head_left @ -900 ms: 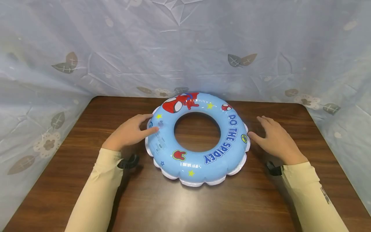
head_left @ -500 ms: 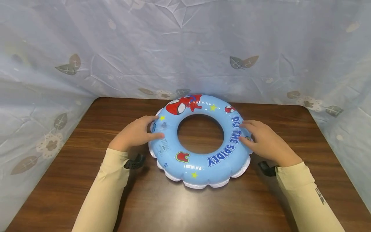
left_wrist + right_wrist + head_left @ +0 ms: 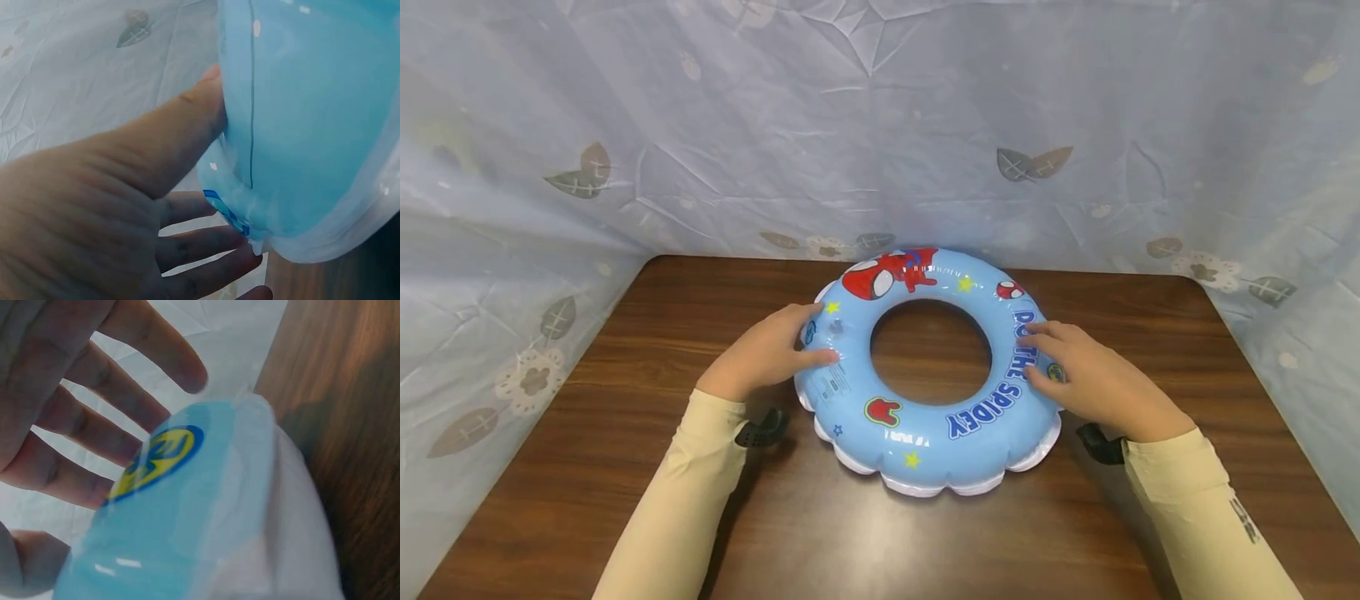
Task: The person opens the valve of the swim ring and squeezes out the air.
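Observation:
An inflated light-blue swim ring (image 3: pixel 917 450) with a scalloped white rim and cartoon prints lies flat on the brown table, its printed face up. At its left side my left hand (image 3: pixel 767 350) touches the tube, thumb on top and the other fingers along the outer edge. In the left wrist view that thumb (image 3: pixel 181 128) presses against the blue plastic while the fingers stretch out beside it. My right hand (image 3: pixel 1093 379) rests on the opposite side, fingertips over the blue lettering. The right wrist view shows its fingers (image 3: pixel 106 387) spread loosely around the yellow logo.
The wooden table (image 3: pixel 880 550) ends at a rounded back edge just behind the ring. A pale curtain (image 3: pixel 775 125) with leaf and flower prints hangs behind and at both sides. Black straps with mounts (image 3: pixel 763 429) sit at both wrists.
My right hand has come in from beside the ring onto its top. Since then the ring has shifted slightly to the right, with the left hand following against its side.

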Demonstrator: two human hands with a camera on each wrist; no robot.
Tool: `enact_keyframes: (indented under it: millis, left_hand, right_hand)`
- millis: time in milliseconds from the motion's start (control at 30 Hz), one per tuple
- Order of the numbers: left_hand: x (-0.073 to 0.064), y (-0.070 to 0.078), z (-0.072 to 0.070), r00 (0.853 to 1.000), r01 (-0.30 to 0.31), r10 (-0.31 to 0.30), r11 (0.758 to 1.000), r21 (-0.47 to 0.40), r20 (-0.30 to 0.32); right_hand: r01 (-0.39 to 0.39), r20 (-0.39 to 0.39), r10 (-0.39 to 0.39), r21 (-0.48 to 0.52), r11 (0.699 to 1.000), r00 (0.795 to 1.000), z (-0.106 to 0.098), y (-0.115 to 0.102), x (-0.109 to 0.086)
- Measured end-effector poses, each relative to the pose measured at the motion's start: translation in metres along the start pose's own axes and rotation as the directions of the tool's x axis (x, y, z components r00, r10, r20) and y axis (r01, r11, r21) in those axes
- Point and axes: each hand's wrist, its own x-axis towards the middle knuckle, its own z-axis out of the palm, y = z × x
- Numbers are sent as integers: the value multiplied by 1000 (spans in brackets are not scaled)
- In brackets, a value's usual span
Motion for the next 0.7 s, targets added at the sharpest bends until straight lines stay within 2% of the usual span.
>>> enact_keyframes:
  millis: [100,300,433,533,700]
  left_hand:
    - [1,2,2,1000,-11,11,1000,1,4]
    - [7,-1,9,999,-31,31,1000,-3,-29]
    - [9,-3,14,999,-28,28,1000,-11,-37]
    - [9,-1,14,998,-28,29,1000,13,-49]
    - [6,6,11,987,-63,78,992,109,-141]
  right_hand:
    - [14,-10,-14,-19,1000,1000,-2,-1,-2]
    - [64,-51,-67,-44,997,996,-1,-2,-1]
    - [147,-24,-147,-9,989,989,3,-4,0]
    - [173,9,-173,26,985,985,5,-6,-2]
    - [152,49,-154,48,987,987,4,-8,-4]
